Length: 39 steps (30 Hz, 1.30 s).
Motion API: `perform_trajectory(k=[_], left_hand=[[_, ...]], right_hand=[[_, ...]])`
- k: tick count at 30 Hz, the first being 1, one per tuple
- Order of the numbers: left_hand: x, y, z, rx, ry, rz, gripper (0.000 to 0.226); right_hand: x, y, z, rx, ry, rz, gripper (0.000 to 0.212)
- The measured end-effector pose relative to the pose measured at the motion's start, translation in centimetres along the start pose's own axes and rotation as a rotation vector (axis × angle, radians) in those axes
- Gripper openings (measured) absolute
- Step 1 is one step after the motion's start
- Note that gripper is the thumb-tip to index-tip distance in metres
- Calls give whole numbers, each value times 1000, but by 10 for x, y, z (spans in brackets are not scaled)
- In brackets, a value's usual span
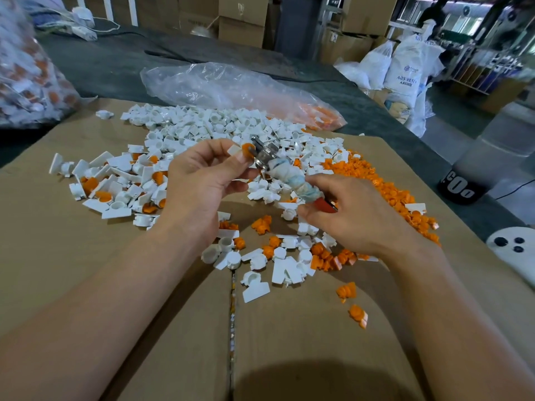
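Pinched a small white part point(234, 149) with an orange cap point(248, 147) between thumb and curled fingertips of the left hand point(199, 183), raised above the middle of the cardboard sheet point(72, 233). Gripped a pair of pliers point(295, 180) in the right hand point(350, 218), fingers wrapped round the cloth-bound handles close to their red ends. Pointed the metal head of the pliers far and left, right up against the orange cap at the left fingertips; could not tell how wide the jaws stood. Worked just above a heap of white parts point(208, 123) spread over the far and left side of the cardboard, some of them fitted with orange. Had a heap of orange caps point(379, 183) to the right, strung along the right edge of the sheet. Had mixed white and orange pieces point(289, 256) scattered nearer, between the two forearms. Had a crumpled clear plastic bag point(220, 85) lying beyond the white heap, with orange bits in its right end. Had a fuller bag point(26, 70) of white and orange parts at the far left. Had a white device point(512, 253) with dark buttons at the right edge, and white sacks point(405, 68) and cardboard boxes point(243, 21) far off.
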<state>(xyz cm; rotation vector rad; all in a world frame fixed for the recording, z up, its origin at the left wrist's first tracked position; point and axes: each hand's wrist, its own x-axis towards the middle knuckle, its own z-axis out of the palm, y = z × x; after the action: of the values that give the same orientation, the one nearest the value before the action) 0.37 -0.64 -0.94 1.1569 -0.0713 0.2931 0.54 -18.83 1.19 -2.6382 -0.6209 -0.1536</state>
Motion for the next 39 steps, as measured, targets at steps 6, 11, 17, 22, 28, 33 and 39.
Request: perform_trajectory(k=[6,11,17,22,28,33,39], left_hand=[[0,-1,0,-1,15,-19,12],[1,-3,-1,-16,44,-51,21],[2,-5,-3,-22,73,-69,25],[3,-6,-4,-46,117,-105,27],[3,-4,-3,-50,123,-119,25],[2,-1,-2,-41,130,-133,22],[2,-1,-1,-47,113,-195,12]], right_hand=[[-2,-2,2,42,-3,24,23],[-1,-7,6,28,-2,15,12],[0,-11,11,-11,17,11,12],[2,-12,18,-31,50,-3,12],[2,-10,19,-34,68,2,13],[3,-5,21,-33,98,15,17],[8,13,11,-76,216,102,32]])
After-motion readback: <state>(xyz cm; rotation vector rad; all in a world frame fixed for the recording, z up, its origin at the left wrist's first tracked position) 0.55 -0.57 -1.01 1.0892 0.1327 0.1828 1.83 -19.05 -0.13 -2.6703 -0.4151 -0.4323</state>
